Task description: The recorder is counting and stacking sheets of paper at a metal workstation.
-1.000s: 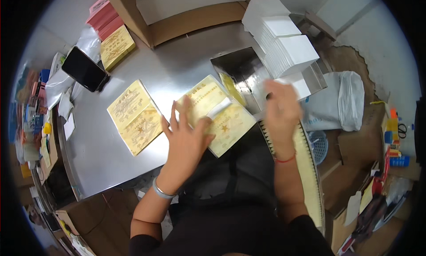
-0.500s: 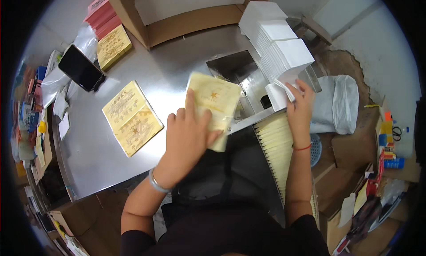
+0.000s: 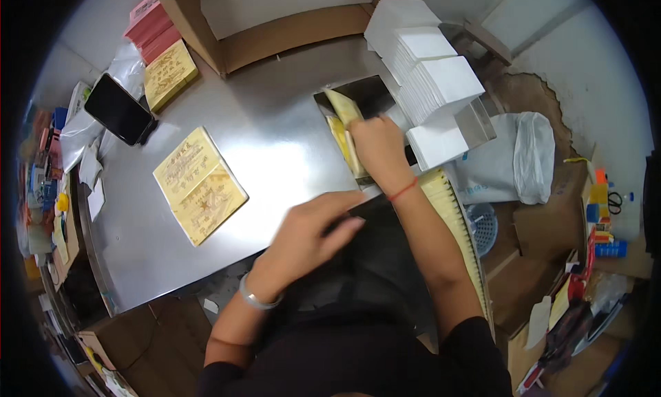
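Over a rectangular opening (image 3: 365, 87) in the metal tabletop, my right hand (image 3: 379, 149) is closed on a pale yellow paper packet (image 3: 343, 105). The packet stands tilted in the mouth of the opening, its lower part hidden. Brighter yellow material (image 3: 337, 130) shows beside it, inside the opening. My left hand (image 3: 310, 228) is empty near the table's front edge, thumb and fingers apart and slightly blurred. To its left lies a yellow printed packet (image 3: 200, 185), flat on the table. White folded papers (image 3: 441, 87) stand stacked right of the opening.
A phone (image 3: 118, 109) leans on a stand at the left, near a yellow printed stack (image 3: 169, 73) and pink stacks (image 3: 153, 27). A cardboard box (image 3: 296, 36) stands behind. Right of my right forearm are a row of yellow sheets (image 3: 444, 204) and a white plastic bag (image 3: 513, 156).
The yellow packet has left my left hand and is now in my right hand at the opening. My right hand has moved left from the white papers; my left hand has drawn lower.
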`<move>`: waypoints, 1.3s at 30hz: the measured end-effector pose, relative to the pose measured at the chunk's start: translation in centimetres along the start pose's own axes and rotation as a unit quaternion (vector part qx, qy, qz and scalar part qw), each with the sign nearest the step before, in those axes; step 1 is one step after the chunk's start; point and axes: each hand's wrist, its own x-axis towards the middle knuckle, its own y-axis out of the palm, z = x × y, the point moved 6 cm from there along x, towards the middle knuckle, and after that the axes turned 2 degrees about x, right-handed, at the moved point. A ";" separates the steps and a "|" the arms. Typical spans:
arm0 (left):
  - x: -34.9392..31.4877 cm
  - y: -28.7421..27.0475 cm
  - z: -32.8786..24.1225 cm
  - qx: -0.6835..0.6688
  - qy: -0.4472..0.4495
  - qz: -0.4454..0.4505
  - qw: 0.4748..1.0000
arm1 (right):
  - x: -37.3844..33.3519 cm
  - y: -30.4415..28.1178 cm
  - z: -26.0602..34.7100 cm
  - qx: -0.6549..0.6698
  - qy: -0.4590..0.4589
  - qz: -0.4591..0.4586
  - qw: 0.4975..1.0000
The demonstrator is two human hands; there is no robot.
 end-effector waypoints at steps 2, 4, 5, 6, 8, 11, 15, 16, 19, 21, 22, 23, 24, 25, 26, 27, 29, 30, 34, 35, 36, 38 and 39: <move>-2.1 -3.9 1.7 0.312 -0.042 -0.142 0.939 | -2.8 -2.4 -1.1 0.043 0.070 -0.103 0.991; -4.8 -7.5 4.7 0.545 -0.142 -0.180 0.806 | -6.9 -6.5 -1.5 0.169 0.108 -0.341 0.919; -5.4 -8.0 5.5 0.562 -0.161 -0.165 0.795 | -8.0 -7.6 -2.1 0.101 0.126 -0.349 0.923; -5.9 -8.7 5.7 0.564 -0.164 -0.164 0.792 | -9.0 -8.4 -3.0 0.033 0.145 -0.356 0.923; -5.1 -9.8 5.6 0.396 -0.113 -0.165 0.896 | -9.4 -6.4 -4.7 -0.005 0.170 -0.297 0.940; -7.0 -12.9 7.3 0.385 -0.189 -0.279 0.859 | -8.3 -5.4 -4.2 0.010 0.144 -0.267 0.953; -7.0 -13.6 7.6 0.530 -0.242 -0.242 0.776 | -9.1 -5.6 -6.0 0.060 0.155 -0.243 0.956; -6.6 -13.7 6.1 0.506 -0.191 -0.287 0.791 | -9.4 -5.7 -6.3 0.077 0.137 -0.242 0.958; -2.4 -7.7 2.1 0.355 0.056 -0.316 0.878 | -9.7 -6.2 -7.7 0.087 0.095 -0.244 0.961; 0.3 -1.6 1.7 0.362 0.067 -0.121 0.922 | -9.5 -6.9 -9.0 0.098 0.069 -0.238 0.964; 0.6 -0.1 2.1 0.413 0.055 -0.118 0.901 | -9.8 -7.5 -8.3 0.095 0.068 -0.238 0.964; 0.6 -0.1 2.6 0.340 0.078 -0.136 0.927 | -10.1 -8.3 -7.5 0.105 0.110 -0.251 0.956; 0.4 -0.6 2.9 0.264 0.100 -0.152 0.947 | -10.5 -8.7 -6.5 0.116 0.153 -0.264 0.945; -0.1 -0.9 2.8 0.311 0.073 -0.140 0.937 | -10.4 -8.4 -2.9 0.140 0.052 -0.269 0.952; -0.5 -1.6 2.7 0.357 0.047 -0.126 0.924 | -10.3 -7.6 1.2 0.162 -0.049 -0.273 0.947; -0.7 -2.5 2.5 0.346 0.052 -0.139 0.926 | -10.5 -5.0 4.4 0.217 -0.090 -0.156 0.959; -0.8 -3.0 3.4 0.394 0.010 -0.114 0.912 | -9.9 -4.7 7.9 0.144 -0.176 -0.108 0.968; -0.5 -3.0 2.7 0.340 -0.018 -0.095 0.935 | -8.7 -4.1 7.3 0.142 -0.170 -0.108 0.969; -1.3 -2.8 2.7 0.360 0.016 -0.204 0.910 | -4.2 -3.5 7.0 0.012 -0.080 -0.139 0.987; -1.1 -2.1 1.8 0.393 0.045 -0.167 0.903 | -4.2 -3.7 6.3 0.166 -0.110 -0.136 0.971; -1.0 -1.2 1.1 0.424 0.074 -0.129 0.894 | -4.5 -4.1 5.4 0.315 -0.137 -0.127 0.931; -1.4 -1.6 1.7 0.453 0.025 -0.161 0.876 | -7.4 -5.7 -0.3 0.274 0.050 -0.262 0.924; -1.0 -1.4 1.4 0.446 0.049 -0.154 0.880 | -8.4 -6.1 -3.1 0.178 0.115 -0.290 0.933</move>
